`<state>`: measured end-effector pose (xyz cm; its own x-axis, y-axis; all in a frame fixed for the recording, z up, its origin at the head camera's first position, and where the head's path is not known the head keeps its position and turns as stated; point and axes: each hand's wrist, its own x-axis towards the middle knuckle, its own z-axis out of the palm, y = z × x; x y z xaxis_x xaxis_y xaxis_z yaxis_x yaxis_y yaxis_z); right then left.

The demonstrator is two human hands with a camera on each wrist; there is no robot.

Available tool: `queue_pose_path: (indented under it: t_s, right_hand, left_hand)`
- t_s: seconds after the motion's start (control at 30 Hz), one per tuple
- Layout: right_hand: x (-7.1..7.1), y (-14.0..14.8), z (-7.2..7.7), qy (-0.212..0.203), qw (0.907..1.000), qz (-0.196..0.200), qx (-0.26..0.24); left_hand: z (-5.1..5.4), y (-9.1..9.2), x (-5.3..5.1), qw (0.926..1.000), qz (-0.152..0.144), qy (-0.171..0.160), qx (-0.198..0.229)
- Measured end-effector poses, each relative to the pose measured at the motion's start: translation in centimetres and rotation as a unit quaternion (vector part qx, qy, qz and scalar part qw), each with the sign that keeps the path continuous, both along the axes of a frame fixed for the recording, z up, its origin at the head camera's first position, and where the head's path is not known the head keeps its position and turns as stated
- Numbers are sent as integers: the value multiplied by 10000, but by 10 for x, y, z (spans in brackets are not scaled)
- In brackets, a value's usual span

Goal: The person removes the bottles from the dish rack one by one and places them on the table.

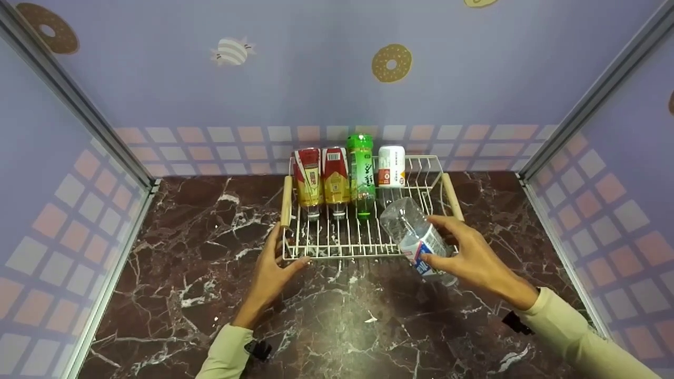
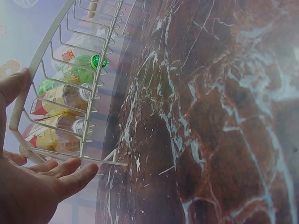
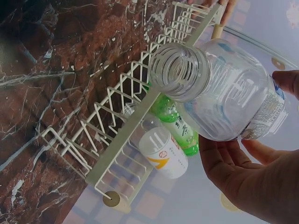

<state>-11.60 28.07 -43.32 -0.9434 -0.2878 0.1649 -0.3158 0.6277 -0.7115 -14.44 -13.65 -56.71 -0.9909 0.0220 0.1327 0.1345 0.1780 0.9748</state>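
Observation:
My right hand [image 1: 474, 258] grips a clear wide-mouthed plastic bottle [image 3: 229, 93] with a blue, white and red label, tilted above the front right of a white wire rack [image 1: 368, 257]. Its open neck shows in the right wrist view, with no cap on it. At the rack's front left corner, my left hand [image 1: 276, 273] touches the frame, thumb along the front edge and relaxed fingers by the wooden handle [image 1: 287, 200]. Inside the rack, two red and yellow bottles [image 1: 309, 179], a green bottle [image 1: 362, 173] and a clear bottle with a white label [image 1: 392, 167] lie side by side.
A dark red marble-patterned surface [image 1: 210, 295] lies under the rack. Behind it stands a purple wall [image 1: 316, 79] with a checked band, and side walls rise at left and right. The second wooden handle [image 1: 452, 196] is on the rack's right.

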Motion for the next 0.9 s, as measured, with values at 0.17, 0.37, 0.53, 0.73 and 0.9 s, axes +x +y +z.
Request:
queue_pose_path:
  t_s: [0.17,0.37,0.53,0.73,0.9]
  right_hand:
    - [1,-5,-2,185,9997,115,76]
    - [1,-9,-4,81,9998,142,60]
    - [1,-12,-4,95,9995,287,-16]
    - [-1,-14,-5,147,9988,463,-5]
    - [-1,-16,-7,3,9980,628,34]
  left_hand:
    - [5,-3,3,9994,91,11,-332]
    - [10,-5,7,9982,51,93,-583]
    - [15,-5,8,9959,17,375,-818]
    - [22,-6,11,9866,128,736,-1448]
    - [32,-6,16,9808,248,937,-1693]
